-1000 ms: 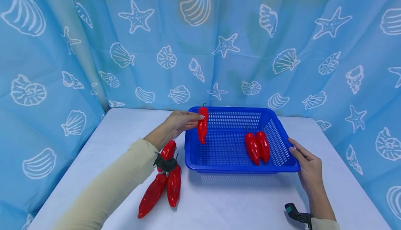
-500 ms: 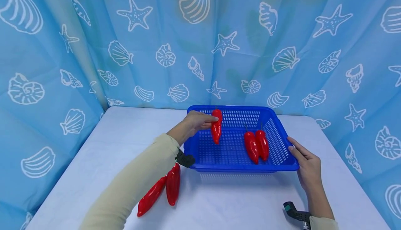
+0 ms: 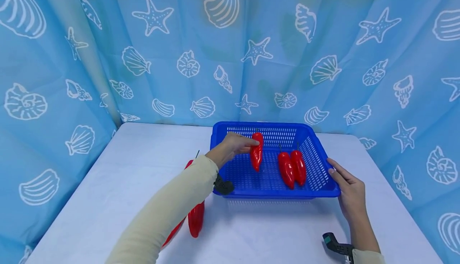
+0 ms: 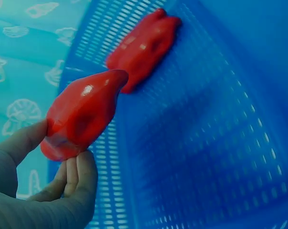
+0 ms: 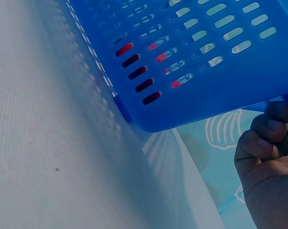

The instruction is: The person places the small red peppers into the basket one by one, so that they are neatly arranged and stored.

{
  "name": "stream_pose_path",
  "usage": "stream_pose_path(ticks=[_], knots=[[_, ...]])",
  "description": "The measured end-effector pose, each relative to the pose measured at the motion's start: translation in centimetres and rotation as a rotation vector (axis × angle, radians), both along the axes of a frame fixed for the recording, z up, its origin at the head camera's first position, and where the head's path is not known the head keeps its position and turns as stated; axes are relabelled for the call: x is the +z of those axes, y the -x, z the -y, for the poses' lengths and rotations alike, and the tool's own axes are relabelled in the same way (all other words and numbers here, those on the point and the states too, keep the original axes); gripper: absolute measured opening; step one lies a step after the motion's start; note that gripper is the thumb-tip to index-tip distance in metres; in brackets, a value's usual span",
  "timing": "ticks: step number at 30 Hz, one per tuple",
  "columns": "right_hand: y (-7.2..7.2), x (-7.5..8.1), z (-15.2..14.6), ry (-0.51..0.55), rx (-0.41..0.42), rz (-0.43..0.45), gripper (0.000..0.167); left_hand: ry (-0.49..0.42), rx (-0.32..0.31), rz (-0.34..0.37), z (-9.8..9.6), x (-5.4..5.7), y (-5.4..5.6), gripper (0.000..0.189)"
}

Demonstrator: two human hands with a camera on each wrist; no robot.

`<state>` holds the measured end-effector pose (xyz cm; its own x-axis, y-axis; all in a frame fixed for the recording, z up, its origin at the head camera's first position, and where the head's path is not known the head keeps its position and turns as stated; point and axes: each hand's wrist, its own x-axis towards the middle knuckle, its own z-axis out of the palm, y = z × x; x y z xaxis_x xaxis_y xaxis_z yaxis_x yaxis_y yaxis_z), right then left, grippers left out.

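My left hand (image 3: 231, 146) pinches a red chili pepper (image 3: 256, 154) between thumb and fingers, over the left-middle part of a blue plastic basket (image 3: 273, 193). In the left wrist view this pepper (image 4: 84, 114) is tilted, apart from the basket floor. Two more red peppers (image 3: 286, 171) lie side by side in the basket's right part. At the basket's right side, my right hand (image 3: 351, 190) grips the rim; its curled fingers show in the right wrist view. Left of the basket, other red peppers (image 3: 196, 221) lie on the table, partly hidden by my left sleeve.
A white-covered table (image 3: 266, 236) bears everything. Behind it and along both sides hangs a blue curtain (image 3: 223, 48) with white shell and starfish prints. A black wrist device (image 3: 338, 245) sits on my right wrist.
My left hand has carried the pepper rightward and slightly lower, from the basket's left edge to over its interior. My right hand stays at the rim.
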<state>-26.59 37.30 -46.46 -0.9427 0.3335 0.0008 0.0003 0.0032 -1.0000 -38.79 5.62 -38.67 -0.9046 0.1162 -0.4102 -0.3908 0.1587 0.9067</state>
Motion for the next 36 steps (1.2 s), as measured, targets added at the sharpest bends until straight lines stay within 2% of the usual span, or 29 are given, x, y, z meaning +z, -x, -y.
stream_pose_path(ticks=[4,9,14,23,26,28,33,36], knots=[[-0.1,-0.1,-0.4,0.005,-0.002,-0.019,0.053,0.037,0.009,0.001,-1.2,-0.6,0.2,0.046],[-0.2,-0.3,-0.6,0.016,0.005,-0.015,0.053,0.101,-0.033,0.027,-2.5,-1.2,0.3,0.045],[-0.2,-0.3,-0.6,0.009,-0.005,-0.026,0.052,0.136,-0.07,0.039,-3.5,-1.4,0.2,0.055],[-0.1,-0.5,-0.2,-0.002,-0.006,-0.004,0.054,0.19,-0.088,0.072,-4.2,-2.2,0.2,0.069],[-0.2,-0.6,-0.1,-0.008,-0.01,0.001,0.054,0.165,-0.078,0.069,-4.5,-2.6,-0.1,0.071],[-0.2,-0.6,0.0,-0.012,-0.01,0.002,0.054,0.132,-0.074,0.073,-4.8,-2.8,-0.3,0.065],[-0.1,-0.6,0.0,-0.028,-0.006,-0.008,0.054,0.004,-0.075,0.114,-5.6,-3.3,-1.2,0.065],[0.0,-0.6,-0.1,-0.035,-0.002,-0.015,0.053,-0.006,-0.075,0.123,-6.3,-3.5,-1.9,0.062]])
